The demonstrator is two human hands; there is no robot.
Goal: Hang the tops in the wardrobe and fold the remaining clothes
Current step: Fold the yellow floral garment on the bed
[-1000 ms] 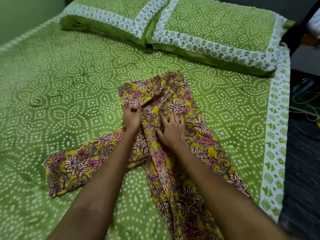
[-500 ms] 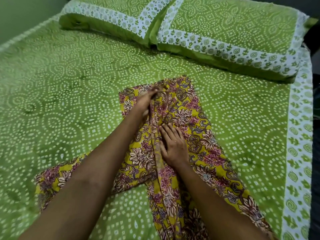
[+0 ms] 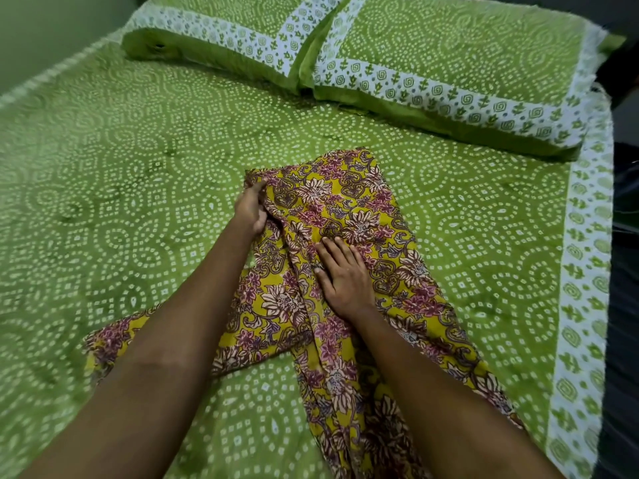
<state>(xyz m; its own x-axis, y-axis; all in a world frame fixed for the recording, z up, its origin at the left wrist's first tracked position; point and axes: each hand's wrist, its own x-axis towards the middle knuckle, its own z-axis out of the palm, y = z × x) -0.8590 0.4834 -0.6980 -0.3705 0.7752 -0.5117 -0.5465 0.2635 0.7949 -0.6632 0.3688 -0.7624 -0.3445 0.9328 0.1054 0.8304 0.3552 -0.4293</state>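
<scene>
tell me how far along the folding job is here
Done: nothing folded is in view. In hand: the yellow floral-print cotton garment lies spread on the green dotted bedsheet; the left hand grips its edge while the right hand presses it flat. Left: folding it; no wardrobe shows.

green bedsheet — two matching pillows

Home bedroom: bed w/ green dotted sheet, two matching pillows at head.
</scene>
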